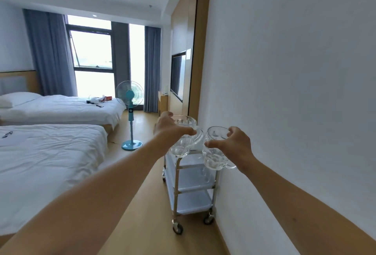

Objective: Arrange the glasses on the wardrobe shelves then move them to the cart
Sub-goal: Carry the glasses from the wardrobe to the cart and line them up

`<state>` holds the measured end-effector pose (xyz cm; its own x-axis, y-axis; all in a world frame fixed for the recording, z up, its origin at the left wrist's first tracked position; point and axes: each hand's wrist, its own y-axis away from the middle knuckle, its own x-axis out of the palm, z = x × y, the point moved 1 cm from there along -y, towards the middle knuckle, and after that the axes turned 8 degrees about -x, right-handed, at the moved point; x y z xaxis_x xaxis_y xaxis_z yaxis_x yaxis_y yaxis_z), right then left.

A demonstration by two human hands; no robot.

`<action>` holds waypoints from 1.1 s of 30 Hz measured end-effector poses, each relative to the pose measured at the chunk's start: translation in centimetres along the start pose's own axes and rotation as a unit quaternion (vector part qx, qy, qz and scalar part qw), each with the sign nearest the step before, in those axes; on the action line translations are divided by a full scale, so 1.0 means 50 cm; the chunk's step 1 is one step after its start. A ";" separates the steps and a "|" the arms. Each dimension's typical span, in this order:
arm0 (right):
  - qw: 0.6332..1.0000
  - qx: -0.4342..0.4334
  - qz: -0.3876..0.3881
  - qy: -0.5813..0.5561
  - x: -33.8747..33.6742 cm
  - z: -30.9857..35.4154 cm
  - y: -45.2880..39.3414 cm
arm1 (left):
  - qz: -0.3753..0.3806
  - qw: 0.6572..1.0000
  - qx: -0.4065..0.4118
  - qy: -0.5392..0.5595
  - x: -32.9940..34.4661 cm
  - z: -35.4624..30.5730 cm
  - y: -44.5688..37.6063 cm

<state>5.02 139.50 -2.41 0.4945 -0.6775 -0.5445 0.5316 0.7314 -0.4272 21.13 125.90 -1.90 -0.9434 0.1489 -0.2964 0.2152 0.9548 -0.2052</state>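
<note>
My left hand (171, 130) grips a clear glass mug (183, 145) from above by its rim, the handle turned to the right. My right hand (234, 145) grips a second clear glass mug (213, 157) the same way, its handle low on the right. Both mugs hang side by side, nearly touching, above the top of a three-tier metal cart (193, 183) that stands on castors against the white wall. The cart's top tier is mostly hidden behind the mugs and hands. The wardrobe is out of view.
A white wall (295, 92) runs close along the right. Two white beds (50, 153) fill the left. A teal standing fan (130, 116) is on the wooden floor beyond the cart. A wall television (178, 75) and a window with blue curtains are farther back.
</note>
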 end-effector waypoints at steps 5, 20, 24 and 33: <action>0.999 -0.006 0.050 -0.022 0.098 -0.012 -0.053 | -0.034 0.999 -0.029 -0.014 -0.033 0.055 -0.045; 0.994 0.049 0.098 -0.021 0.511 -0.042 -0.266 | -0.017 0.996 -0.081 -0.046 -0.129 0.322 -0.409; 0.992 0.077 0.100 -0.014 0.609 -0.047 -0.322 | -0.017 0.993 -0.098 -0.065 -0.147 0.391 -0.507; 0.986 0.119 0.118 -0.004 0.782 -0.087 -0.407 | 0.003 0.988 -0.125 -0.090 -0.155 0.521 -0.651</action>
<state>10.55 98.47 -18.12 0.6287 -0.4927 -0.6017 0.5475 0.8299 -0.1076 28.02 86.97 -17.23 -0.8775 0.1276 -0.4622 0.1302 0.9911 0.0264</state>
